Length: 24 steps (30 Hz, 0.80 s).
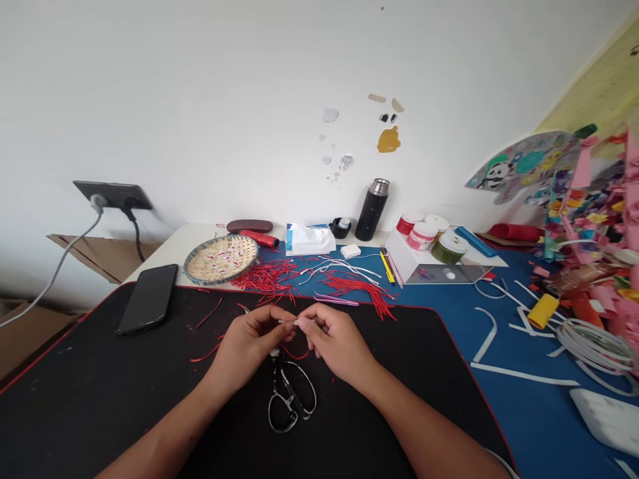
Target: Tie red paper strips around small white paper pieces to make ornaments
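My left hand (252, 342) and my right hand (333, 342) meet over the black mat (100, 399), fingertips pinched together on a small white strip piece (290, 322). A thin red strip (294, 354) curves under the hands. Black-handled scissors (289, 396) lie on the mat just below both hands. Piles of red strips (269, 276) and white strips (339, 267) lie beyond the hands, with pink tweezers (335, 301) at the mat's far edge.
A black phone (148, 298) lies at the left, next to a woven basket (220, 259). Behind stand a black flask (372, 209), a tissue pack (308, 239) and paint jars (424, 234). Coloured paper crafts (589, 219) crowd the right, with white strips (522, 376) on blue cloth.
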Each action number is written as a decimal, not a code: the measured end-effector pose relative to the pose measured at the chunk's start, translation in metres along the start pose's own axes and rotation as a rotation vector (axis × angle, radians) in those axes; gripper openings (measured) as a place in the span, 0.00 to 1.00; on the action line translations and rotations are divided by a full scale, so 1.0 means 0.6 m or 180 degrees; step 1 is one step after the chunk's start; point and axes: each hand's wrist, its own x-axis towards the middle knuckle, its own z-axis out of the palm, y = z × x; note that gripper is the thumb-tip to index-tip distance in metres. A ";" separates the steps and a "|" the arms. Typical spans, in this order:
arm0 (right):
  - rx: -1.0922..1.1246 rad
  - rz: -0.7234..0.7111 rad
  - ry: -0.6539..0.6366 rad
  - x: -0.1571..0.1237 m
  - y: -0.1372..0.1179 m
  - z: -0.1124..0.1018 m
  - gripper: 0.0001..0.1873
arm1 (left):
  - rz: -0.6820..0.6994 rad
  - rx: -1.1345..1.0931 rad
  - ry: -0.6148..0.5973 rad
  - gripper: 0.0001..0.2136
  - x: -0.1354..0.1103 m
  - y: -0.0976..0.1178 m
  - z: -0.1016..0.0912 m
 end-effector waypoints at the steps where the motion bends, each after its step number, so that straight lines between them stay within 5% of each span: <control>1: 0.0017 0.0014 0.0008 0.001 0.001 0.000 0.10 | -0.0005 0.0002 -0.0011 0.11 0.000 0.001 0.000; 24: -0.0087 0.0218 -0.0078 0.007 0.002 -0.006 0.11 | -0.0397 -0.0419 -0.0010 0.14 0.006 -0.014 0.003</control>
